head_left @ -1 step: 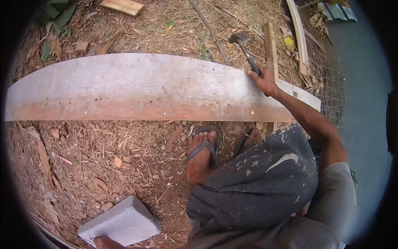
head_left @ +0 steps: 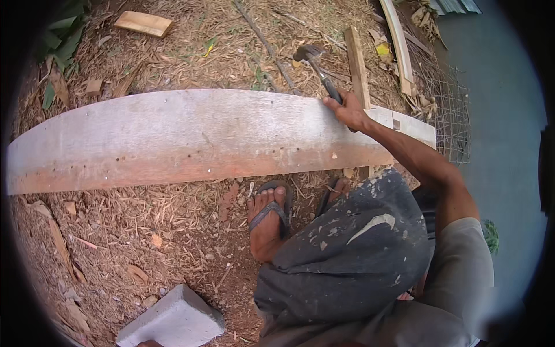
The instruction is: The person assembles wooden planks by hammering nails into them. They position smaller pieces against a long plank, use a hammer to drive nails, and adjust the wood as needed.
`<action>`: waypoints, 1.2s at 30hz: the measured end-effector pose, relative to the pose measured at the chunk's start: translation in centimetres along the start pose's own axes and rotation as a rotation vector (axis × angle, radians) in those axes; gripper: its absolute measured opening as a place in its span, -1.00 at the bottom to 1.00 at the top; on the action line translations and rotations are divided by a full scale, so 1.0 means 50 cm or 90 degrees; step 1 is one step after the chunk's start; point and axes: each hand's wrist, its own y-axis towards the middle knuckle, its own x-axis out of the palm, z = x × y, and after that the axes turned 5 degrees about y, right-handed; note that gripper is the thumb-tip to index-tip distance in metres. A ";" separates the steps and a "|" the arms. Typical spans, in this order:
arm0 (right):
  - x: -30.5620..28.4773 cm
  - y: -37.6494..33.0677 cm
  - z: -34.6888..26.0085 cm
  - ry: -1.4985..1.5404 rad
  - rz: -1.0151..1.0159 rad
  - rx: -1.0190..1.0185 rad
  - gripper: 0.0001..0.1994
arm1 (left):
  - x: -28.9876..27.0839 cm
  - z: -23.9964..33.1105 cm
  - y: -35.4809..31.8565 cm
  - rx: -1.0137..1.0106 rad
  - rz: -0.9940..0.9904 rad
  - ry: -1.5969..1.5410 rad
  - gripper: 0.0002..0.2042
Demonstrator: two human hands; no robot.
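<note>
My right hand (head_left: 347,110) is closed around the black handle of a claw hammer (head_left: 324,78). Its metal head points away from me, beyond the far edge of a long plywood board (head_left: 214,130). The hand lies at that edge, near the board's right end. The board has a curved far side, a reddish band along its straight near side, and several nail marks. Of my left hand (head_left: 150,344) only a sliver shows at the lower edge, against a grey concrete block (head_left: 173,318); its fingers are hidden.
A narrow timber (head_left: 357,66) runs under the board's right part. Farther right lie a long pale strip (head_left: 399,46) and wire mesh (head_left: 454,115). A wood offcut (head_left: 143,24) rests at the far left. My sandalled foot (head_left: 269,220) is just before the board, on ground strewn with wood chips.
The whole view has shifted and turned slightly, so the board's left end sits lower. Less of my left hand shows at the block. My right hand still grips the hammer.
</note>
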 end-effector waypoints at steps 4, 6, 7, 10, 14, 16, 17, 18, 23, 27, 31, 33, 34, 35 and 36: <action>-0.117 -0.014 0.006 0.042 0.028 0.014 -0.65 | -0.210 0.168 -0.108 0.153 0.075 -0.273 -0.66; -0.202 -0.023 0.031 0.047 0.036 0.044 -0.64 | -0.296 0.261 -0.192 0.224 -0.001 -0.386 -0.62; -0.233 -0.032 0.048 0.058 0.037 0.042 -0.63 | -0.329 0.313 -0.246 0.250 -0.103 -0.440 -0.59; -0.274 -0.083 0.110 0.123 0.143 0.079 -0.64 | -0.413 0.491 -0.468 0.371 -0.395 -0.587 -0.53; -0.195 -0.212 0.201 0.435 0.185 0.218 -0.69 | -0.548 0.688 -0.802 0.693 -0.703 -0.859 -0.93; -0.143 -0.267 0.241 0.484 0.213 0.293 -0.73 | -0.620 0.746 -0.933 0.916 -0.802 -0.853 -0.90; -0.120 -0.290 0.258 0.479 0.215 0.296 -0.70 | -0.648 0.770 -0.994 1.037 -0.839 -0.832 -0.86; -0.101 -0.309 0.273 0.473 0.216 0.296 -0.68 | -0.672 0.790 -1.051 1.153 -0.825 -0.895 -0.82; -0.025 -0.382 0.309 0.650 0.270 0.432 -0.81 | -0.716 0.805 -1.256 1.331 -0.915 -0.968 -0.73; 0.000 -0.410 0.322 0.675 0.271 0.436 -0.81 | -0.724 0.786 -1.345 1.359 -0.933 -0.966 -0.62; -0.007 -0.416 0.337 0.687 0.199 0.447 -0.81 | -0.738 0.785 -1.383 1.420 -0.932 -0.911 -0.54; -0.014 -0.416 0.342 0.694 0.179 0.472 -0.80 | -0.745 0.786 -1.396 1.412 -0.946 -0.848 -0.51; -0.016 -0.415 0.344 0.696 0.172 0.482 -0.79 | -0.748 0.787 -1.405 1.394 -0.930 -0.839 -0.51; -0.018 -0.416 0.346 0.698 0.165 0.488 -0.78 | -0.750 0.787 -1.415 1.377 -0.911 -0.831 -0.51; -0.018 -0.416 0.348 0.704 0.164 0.485 -0.78 | -0.751 0.787 -1.422 1.364 -0.902 -0.805 -0.50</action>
